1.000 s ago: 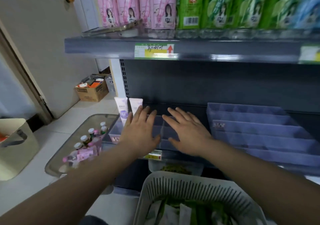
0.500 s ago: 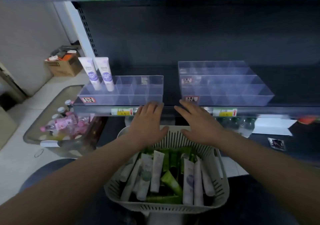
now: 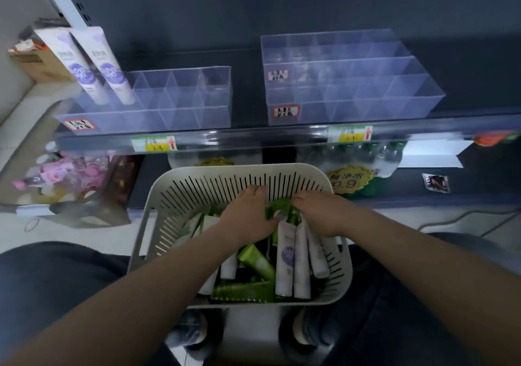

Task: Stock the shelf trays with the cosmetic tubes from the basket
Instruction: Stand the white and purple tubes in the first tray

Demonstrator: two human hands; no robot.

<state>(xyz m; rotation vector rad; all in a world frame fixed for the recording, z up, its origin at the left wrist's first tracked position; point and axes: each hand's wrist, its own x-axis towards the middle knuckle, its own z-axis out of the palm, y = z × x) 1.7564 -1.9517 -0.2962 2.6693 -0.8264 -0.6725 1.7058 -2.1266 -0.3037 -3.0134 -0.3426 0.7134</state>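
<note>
Below the shelf [image 3: 253, 137], head view. The basket [image 3: 239, 167] sits close under the camera, between dark-clad legs [image 3: 56, 281].

Hands: I see both down inside the basket, at its far end. The left hand [image 3: 248, 216] lies over the pile with its knuckles near the slotted far wall. The right hand [image 3: 318, 213] is just beside it, fingers bent down among the green tubes. The frame is blurred, so I cannot tell whether either hand has a grip on a tube.

Tubes: mixed heap in the basket. White tubes [image 3: 286, 255] with a purple mark lie lengthwise on the right side. Green tubes [image 3: 258, 263] lie in the middle and along the near wall.

Trays: two clear divided trays on the shelf, set apart from each other. The left tray [image 3: 183, 117] holds a shelved pair [image 3: 84, 70] of white tubes with purple marks, side by side in its far-left compartments, both tilted left. The right tray [image 3: 352, 103] steps up in rows, with red-edged labels on two row fronts.

Other: price tags [image 3: 153, 143] on the shelf edge. A bin [image 3: 56, 174] of pink items stands on the floor to the left, with a cardboard box [image 3: 33, 61] beyond it.
</note>
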